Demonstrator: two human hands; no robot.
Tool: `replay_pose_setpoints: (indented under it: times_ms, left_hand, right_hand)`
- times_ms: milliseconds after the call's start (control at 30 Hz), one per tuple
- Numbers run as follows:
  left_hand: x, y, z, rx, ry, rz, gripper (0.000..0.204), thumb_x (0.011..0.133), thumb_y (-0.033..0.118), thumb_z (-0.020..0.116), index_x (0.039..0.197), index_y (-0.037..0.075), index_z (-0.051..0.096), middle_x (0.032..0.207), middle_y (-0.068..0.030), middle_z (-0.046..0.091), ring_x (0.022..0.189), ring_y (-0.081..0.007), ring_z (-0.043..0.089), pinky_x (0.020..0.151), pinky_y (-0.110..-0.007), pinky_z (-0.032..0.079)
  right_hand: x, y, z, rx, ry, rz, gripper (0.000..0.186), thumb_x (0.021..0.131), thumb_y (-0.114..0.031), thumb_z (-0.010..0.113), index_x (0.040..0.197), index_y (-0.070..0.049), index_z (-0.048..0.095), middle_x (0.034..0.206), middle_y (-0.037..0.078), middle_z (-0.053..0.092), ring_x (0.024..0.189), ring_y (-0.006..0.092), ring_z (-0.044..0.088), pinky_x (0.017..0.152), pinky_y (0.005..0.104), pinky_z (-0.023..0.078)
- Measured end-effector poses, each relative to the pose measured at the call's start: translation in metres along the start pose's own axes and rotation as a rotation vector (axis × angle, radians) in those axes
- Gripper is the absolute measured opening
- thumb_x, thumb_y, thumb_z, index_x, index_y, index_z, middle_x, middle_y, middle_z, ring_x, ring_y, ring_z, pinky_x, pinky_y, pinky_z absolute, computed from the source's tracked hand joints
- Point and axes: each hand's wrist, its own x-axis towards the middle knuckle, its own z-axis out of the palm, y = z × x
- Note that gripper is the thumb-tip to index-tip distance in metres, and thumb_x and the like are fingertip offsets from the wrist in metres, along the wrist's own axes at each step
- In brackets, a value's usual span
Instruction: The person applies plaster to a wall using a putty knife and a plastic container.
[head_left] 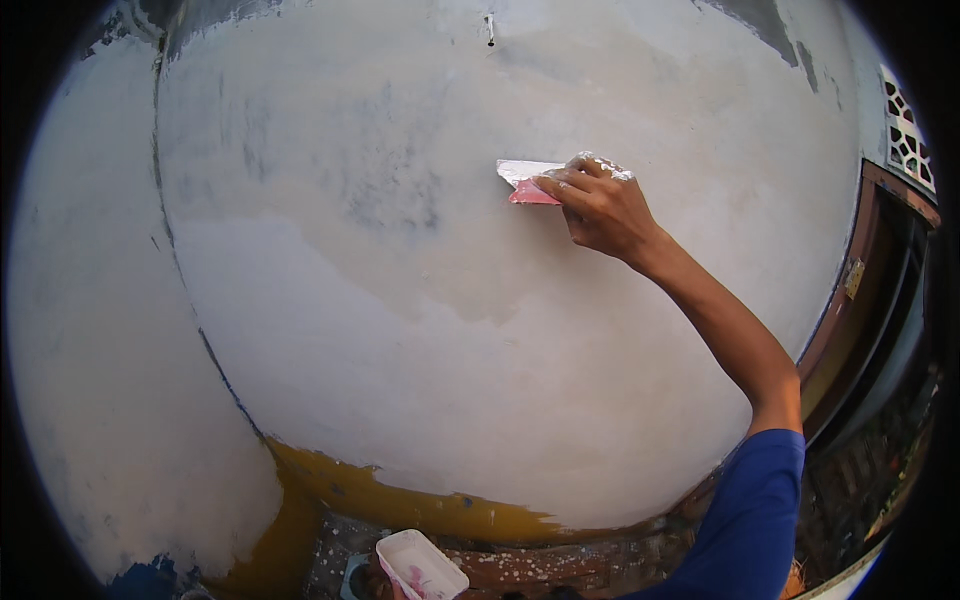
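My right hand (600, 205), spotted with white paste on its fingers, grips a flat putty scraper (528, 182) coated in white with a pinkish-red part below. The scraper is up at the upper middle of the wall (430, 270), which is smeared with white and pale beige filler over greyer patches. Low at the bottom edge, my left hand (378, 580) shows only in part, closed on the side of a white rectangular plastic tub (422, 563). Pinkish stains mark the tub's outer side. Most of the left hand is hidden or cut off by the frame.
A dark crack-like corner line (165, 200) divides off the left wall. Mustard-yellow paint (400, 500) runs along the wall's foot, above a floor spattered white (500, 568). A brown door frame (850, 265) and a white patterned vent block (907, 135) stand at right. A small hook (490, 30) sticks out above.
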Motion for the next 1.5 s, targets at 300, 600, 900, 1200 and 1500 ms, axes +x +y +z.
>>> replay_pose_setpoints:
  times_ms: [300,600,900,1200,1500]
  left_hand:
    - [-0.009,-0.007,-0.008,0.010,0.001,0.009,0.070,0.091,0.061,0.047,0.144,0.015,0.043,0.143,-0.0135,0.046,0.129,-0.0406,0.045,0.103,-0.062,0.040]
    - [-0.017,-0.058,-0.007,0.003,0.010,0.060,0.070,0.091,0.061,0.047,0.143,0.015,0.043,0.142,-0.0134,0.047,0.129,-0.0405,0.045,0.102,-0.062,0.040]
    - [-0.016,-0.130,0.011,-0.043,-0.023,0.099,0.070,0.091,0.061,0.047,0.143,0.015,0.044,0.142,-0.0133,0.047,0.128,-0.0403,0.046,0.102,-0.062,0.040]
    - [-0.037,-0.164,-0.007,-0.130,0.007,0.201,0.070,0.090,0.061,0.047,0.143,0.015,0.044,0.141,-0.0132,0.048,0.128,-0.0402,0.046,0.102,-0.062,0.041]
    - [-0.070,-0.181,0.053,-0.049,-0.046,0.355,0.068,0.094,0.061,0.034,0.142,0.014,0.040,0.130,-0.0139,0.055,0.119,-0.0379,0.054,0.099,-0.061,0.043]
  right_hand:
    - [-0.002,0.168,-0.072,-0.363,0.154,0.419,0.030,0.082,-0.007,0.061,0.109,-0.015,0.072,0.089,0.004,0.072,0.080,0.0238,0.065,0.067,0.0374,0.055]
    - [-0.050,0.016,-0.026,0.154,-0.011,0.138,0.040,0.066,0.004,0.065,0.102,-0.013,0.068,0.090,0.000,0.070,0.087,0.0216,0.064,0.066,0.0345,0.056]
    - [-0.028,0.073,0.007,-0.249,-0.056,0.077,0.049,0.071,-0.004,0.070,0.119,-0.007,0.063,0.118,0.003,0.062,0.108,0.0254,0.063,0.088,0.0422,0.053]
    - [0.009,0.135,-0.069,-0.095,0.306,0.344,0.025,0.083,-0.004,0.063,0.104,-0.012,0.072,0.080,0.004,0.070,0.076,0.0225,0.065,0.063,0.0349,0.054]
    - [0.015,0.050,0.027,-0.096,0.039,-0.009,0.011,0.069,0.003,0.060,0.078,0.000,0.064,0.075,0.012,0.067,0.079,0.0270,0.068,0.062,0.0377,0.058]
